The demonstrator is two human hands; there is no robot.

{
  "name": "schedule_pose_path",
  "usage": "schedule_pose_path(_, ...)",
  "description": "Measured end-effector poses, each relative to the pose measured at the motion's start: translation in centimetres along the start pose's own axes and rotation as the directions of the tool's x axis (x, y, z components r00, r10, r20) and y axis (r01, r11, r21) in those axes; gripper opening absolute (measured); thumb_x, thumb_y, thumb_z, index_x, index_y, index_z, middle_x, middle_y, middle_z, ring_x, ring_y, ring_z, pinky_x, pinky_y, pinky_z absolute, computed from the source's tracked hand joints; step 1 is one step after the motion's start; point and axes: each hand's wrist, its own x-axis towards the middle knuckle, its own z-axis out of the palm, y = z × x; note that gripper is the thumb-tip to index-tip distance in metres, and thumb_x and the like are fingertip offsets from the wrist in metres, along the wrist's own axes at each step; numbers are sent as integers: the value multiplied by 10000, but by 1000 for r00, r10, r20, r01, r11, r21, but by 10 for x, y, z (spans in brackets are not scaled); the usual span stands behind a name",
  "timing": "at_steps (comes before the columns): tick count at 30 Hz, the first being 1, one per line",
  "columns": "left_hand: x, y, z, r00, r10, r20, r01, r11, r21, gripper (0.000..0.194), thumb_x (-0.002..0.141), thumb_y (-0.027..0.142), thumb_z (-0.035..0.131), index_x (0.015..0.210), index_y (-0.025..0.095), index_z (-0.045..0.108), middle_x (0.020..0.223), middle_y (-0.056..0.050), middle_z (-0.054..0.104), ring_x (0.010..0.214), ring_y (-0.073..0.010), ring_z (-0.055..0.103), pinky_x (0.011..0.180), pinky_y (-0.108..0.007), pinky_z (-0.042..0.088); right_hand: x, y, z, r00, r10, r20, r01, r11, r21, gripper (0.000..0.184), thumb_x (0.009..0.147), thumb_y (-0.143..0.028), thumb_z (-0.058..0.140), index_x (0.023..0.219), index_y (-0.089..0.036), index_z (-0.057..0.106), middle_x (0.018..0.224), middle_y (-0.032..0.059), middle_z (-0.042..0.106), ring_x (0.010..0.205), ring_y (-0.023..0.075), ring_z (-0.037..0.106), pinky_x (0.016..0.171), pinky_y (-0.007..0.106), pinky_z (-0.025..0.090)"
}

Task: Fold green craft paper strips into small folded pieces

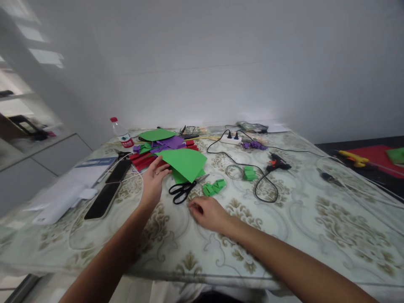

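My left hand reaches to the near edge of a green paper sheet, its fingertips pinched on the paper's corner. My right hand rests on the patterned tablecloth with its fingers curled under; whether it holds anything is hidden. Black-handled scissors lie just beyond the right hand. Several small folded green paper pieces sit to the right of the scissors. Red strips and purple scraps lie under and behind the green sheet.
A black glue gun with a looping cord lies at centre right, near a white power strip. A water bottle stands at back left. Two dark phones and white papers lie on the left.
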Motion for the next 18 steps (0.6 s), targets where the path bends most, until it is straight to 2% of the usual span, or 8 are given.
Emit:
schedule_pose_path(1, -2, 4, 0, 1000, 11, -5, -11, 1000, 2, 505, 950, 312, 662, 1424, 170, 563, 1084, -102, 733, 993, -243, 726, 864, -408, 618, 1, 0, -2, 1000, 11, -26, -10, 999, 31, 316, 1019, -342, 647, 1288, -176, 635, 1301, 105, 658, 1076, 239, 689, 909, 445, 603)
schedule_pose_path(3, -6, 10, 2, 998, 53, -23, -52, 998, 35, 555, 932, 303, 648, 1456, 164, 536, 1048, -103, 728, 982, -238, 727, 857, -385, 617, 3, 0, -7, 994, 41, -103, -30, 994, 101, 214, 1014, -318, 643, 1162, -169, 685, 1113, 74, 714, 925, 197, 698, 831, 383, 605)
schedule_pose_path(6, -12, 19, 3, 984, 162, -77, -150, 979, 138, 607, 923, 327, 670, 1489, 197, 492, 1285, -142, 637, 1125, -249, 684, 913, -361, 598, 8, -5, -19, 962, 102, -252, -43, 973, 227, 121, 981, -253, 611, 975, -177, 706, 729, -5, 647, 671, 151, 605, 676, 300, 538)
schedule_pose_path(9, -21, 28, 2, 948, 313, -51, -289, 919, 270, 656, 897, 298, 717, 1496, 185, 475, 1454, -182, 503, 1331, -319, 556, 1057, -444, 533, 8, -13, -31, 935, 147, -322, -25, 935, 355, 157, 953, -287, 596, 1024, -181, 686, 731, -10, 626, 682, 160, 599, 666, 298, 512)
schedule_pose_path(11, -30, 34, 3, 910, 413, 38, -402, 856, 325, 646, 885, 231, 726, 1483, 168, 489, 1457, -192, 508, 1430, -354, 453, 1174, -523, 422, 4, -20, -37, 934, 155, -322, 0, 901, 433, 273, 917, -345, 655, 1141, -189, 651, 896, 38, 690, 833, 191, 656, 766, 330, 543)
schedule_pose_path(13, -43, 42, 8, 857, 478, 192, -516, 795, 320, 570, 911, 156, 666, 1461, 178, 517, 1404, -175, 583, 1402, -336, 505, 1196, -523, 403, -4, -25, -42, 945, 151, -289, 20, 859, 512, 528, 865, -425, 727, 1324, -220, 561, 1196, 117, 692, 1030, 235, 687, 860, 376, 570)
schedule_pose_path(15, -58, 50, 16, 777, 498, 384, -610, 746, 267, 519, 933, 103, 589, 1441, 201, 553, 1376, -150, 646, 1351, -308, 577, 1166, -471, 458, -13, -31, -47, 958, 138, -251, 31, 821, 570, 773, 818, -460, 781, 1484, -279, 432, 1451, 161, 576, 1209, 278, 656, 923, 418, 574)
schedule_pose_path(18, -79, 57, 30, 599, 478, 642, -697, 706, 125, 497, 920, 113, 550, 1396, 239, 612, 1332, -111, 710, 1261, -280, 657, 1096, -405, 524, -25, -37, -54, 973, 129, -194, 42, 722, 690, 1065, 736, -393, 870, 1607, -338, 261, 1603, 144, 443, 1351, 314, 577, 1020, 458, 536)
